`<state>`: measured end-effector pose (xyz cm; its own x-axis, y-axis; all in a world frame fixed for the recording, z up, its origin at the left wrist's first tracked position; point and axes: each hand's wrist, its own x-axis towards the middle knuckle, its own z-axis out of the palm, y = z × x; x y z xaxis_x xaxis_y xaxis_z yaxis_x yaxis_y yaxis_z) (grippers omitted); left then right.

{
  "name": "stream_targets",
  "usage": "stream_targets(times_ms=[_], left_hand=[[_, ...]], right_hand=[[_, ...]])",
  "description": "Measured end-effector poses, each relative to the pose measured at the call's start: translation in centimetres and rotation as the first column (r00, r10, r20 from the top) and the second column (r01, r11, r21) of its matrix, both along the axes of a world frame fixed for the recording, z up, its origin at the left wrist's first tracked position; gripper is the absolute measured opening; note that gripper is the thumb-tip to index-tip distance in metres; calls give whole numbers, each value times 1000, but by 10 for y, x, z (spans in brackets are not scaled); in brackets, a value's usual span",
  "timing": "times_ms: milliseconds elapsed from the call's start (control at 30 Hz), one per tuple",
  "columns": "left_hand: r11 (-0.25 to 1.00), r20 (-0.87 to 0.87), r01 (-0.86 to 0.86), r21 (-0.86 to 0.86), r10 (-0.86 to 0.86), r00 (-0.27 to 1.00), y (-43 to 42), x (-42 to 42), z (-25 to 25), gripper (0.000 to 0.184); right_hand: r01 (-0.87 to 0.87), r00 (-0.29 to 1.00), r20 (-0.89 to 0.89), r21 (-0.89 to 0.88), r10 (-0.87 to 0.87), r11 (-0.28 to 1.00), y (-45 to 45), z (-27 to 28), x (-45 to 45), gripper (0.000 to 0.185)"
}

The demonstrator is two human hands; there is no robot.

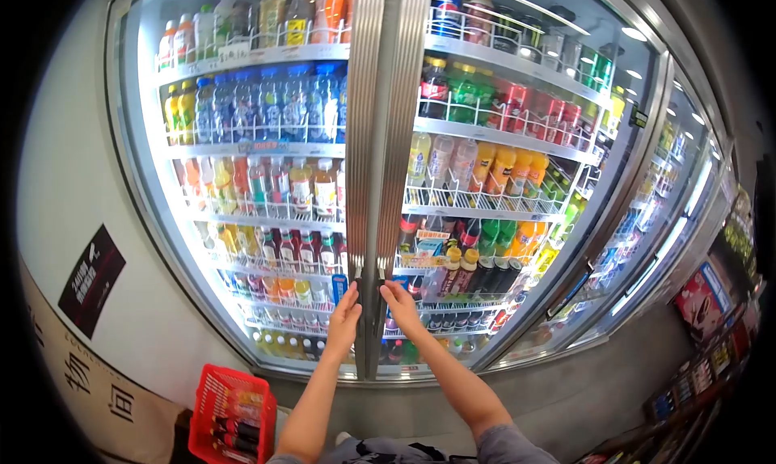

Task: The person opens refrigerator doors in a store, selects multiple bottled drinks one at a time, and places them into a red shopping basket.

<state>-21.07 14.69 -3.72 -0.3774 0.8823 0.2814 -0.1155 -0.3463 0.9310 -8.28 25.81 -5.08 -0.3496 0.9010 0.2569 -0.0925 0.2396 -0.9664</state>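
Note:
Two closed glass doors of a lit drinks fridge stand in front of me, their metal frames [366,141] meeting in the middle. My left hand [345,312] has its fingers closed at a small dark handle piece on the left door's inner edge. On the right door's inner edge, my right hand [398,302] pinches a similar dark piece. Bottles and cans fill the shelves behind the glass, among them blue-capped water bottles [269,96] on the left and orange bottles [501,170] on the right.
A red basket [202,407] holding dark bottles and packages is at the lower left, beside the wall [73,141]. More glass fridge doors [638,205] run off to the right. Shelves of goods [695,379] stand at the lower right, across the grey floor [461,403].

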Motion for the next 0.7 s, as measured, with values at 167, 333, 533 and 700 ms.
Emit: stream_targets(times_ms=[167, 333, 533, 700], left_hand=[[988, -19, 146, -44, -147, 989, 6, -14, 7, 57], [966, 32, 252, -47, -251, 967, 0, -28, 4, 57], [952, 51, 290, -98, -286, 957, -10, -42, -7, 53], [938, 82, 320, -135, -312, 947, -11, -42, -22, 47]], right_hand=[[41, 991, 120, 89, -52, 995, 10, -7, -19, 48], [-109, 994, 15, -47, 110, 993, 20, -26, -31, 54], [97, 995, -28, 40, -96, 994, 11, -39, -45, 58], [289, 957, 7, 4, -289, 957, 1, -33, -55, 53]])
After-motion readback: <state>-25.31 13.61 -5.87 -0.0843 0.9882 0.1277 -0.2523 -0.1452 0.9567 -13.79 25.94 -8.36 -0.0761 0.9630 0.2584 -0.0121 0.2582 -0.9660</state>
